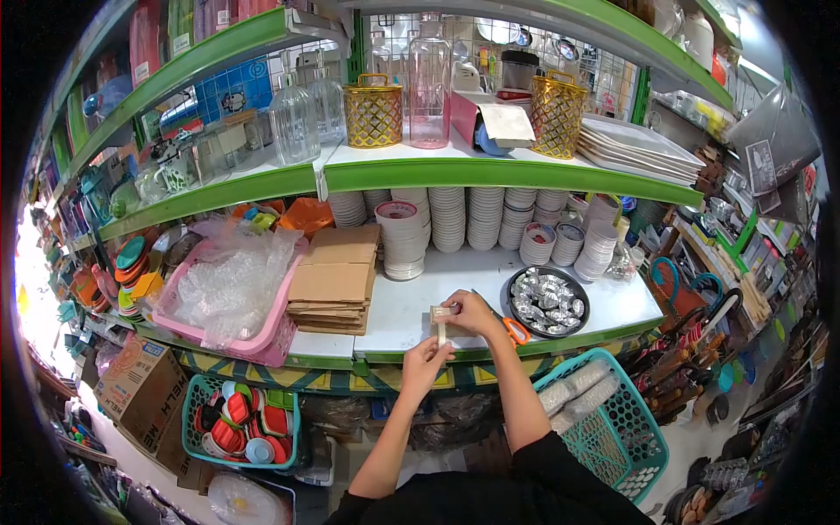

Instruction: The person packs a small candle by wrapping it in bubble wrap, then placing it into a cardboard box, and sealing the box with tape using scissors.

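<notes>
Over the front edge of the white shelf, my right hand is closed on a small cream-coloured block, whose exact kind I cannot make out. From its underside a narrow pale strip runs down to my left hand, which pinches the lower end between thumb and fingers. Just right of my right hand lie orange-handled scissors, their blades partly hidden. A round black tray beside them holds several silver foil-wrapped pieces.
Flat cardboard is piled to the left, beside a pink basket with bubble wrap. Stacks of white bowls line the back. Below stand teal baskets. Overhead, a green shelf edge carries glass bottles and gold baskets.
</notes>
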The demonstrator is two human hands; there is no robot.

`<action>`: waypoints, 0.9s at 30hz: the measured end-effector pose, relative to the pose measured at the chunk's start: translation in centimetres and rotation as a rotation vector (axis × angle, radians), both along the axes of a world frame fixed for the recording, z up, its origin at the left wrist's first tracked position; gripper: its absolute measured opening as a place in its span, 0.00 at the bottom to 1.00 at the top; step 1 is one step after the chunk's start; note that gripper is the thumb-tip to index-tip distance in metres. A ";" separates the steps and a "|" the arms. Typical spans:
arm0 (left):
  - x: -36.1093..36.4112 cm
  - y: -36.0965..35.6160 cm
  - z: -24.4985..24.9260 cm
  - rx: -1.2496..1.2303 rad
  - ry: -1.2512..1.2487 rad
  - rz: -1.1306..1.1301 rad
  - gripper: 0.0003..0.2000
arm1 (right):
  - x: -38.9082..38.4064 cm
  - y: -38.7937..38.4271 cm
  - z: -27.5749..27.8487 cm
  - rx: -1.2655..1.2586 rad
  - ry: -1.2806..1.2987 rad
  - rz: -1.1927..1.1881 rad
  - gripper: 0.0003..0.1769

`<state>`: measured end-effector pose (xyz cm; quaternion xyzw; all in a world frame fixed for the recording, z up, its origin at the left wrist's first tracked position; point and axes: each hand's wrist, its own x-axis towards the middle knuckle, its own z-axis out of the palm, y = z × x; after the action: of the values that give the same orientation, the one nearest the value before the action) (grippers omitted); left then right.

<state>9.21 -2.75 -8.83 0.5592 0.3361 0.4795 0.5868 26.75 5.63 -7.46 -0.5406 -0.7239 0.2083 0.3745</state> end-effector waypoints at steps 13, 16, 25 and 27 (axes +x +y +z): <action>0.0 -0.5 1.1 0.006 0.073 0.092 0.13 | -0.2 -0.2 0.0 -0.011 -0.003 0.004 0.25; 0.2 -0.7 1.1 0.035 0.116 0.116 0.13 | -0.3 -0.3 0.2 -0.026 -0.010 -0.010 0.25; -0.2 -0.9 1.0 0.044 0.258 0.116 0.16 | 0.0 -0.2 0.4 -0.041 -0.022 0.026 0.26; -0.2 -0.6 0.3 0.111 0.238 0.195 0.16 | 0.1 -0.1 0.3 -0.047 -0.015 0.036 0.26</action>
<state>9.05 -3.34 -8.56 0.6082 0.4290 0.4824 0.4618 26.83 5.58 -7.12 -0.5375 -0.7314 0.2278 0.3524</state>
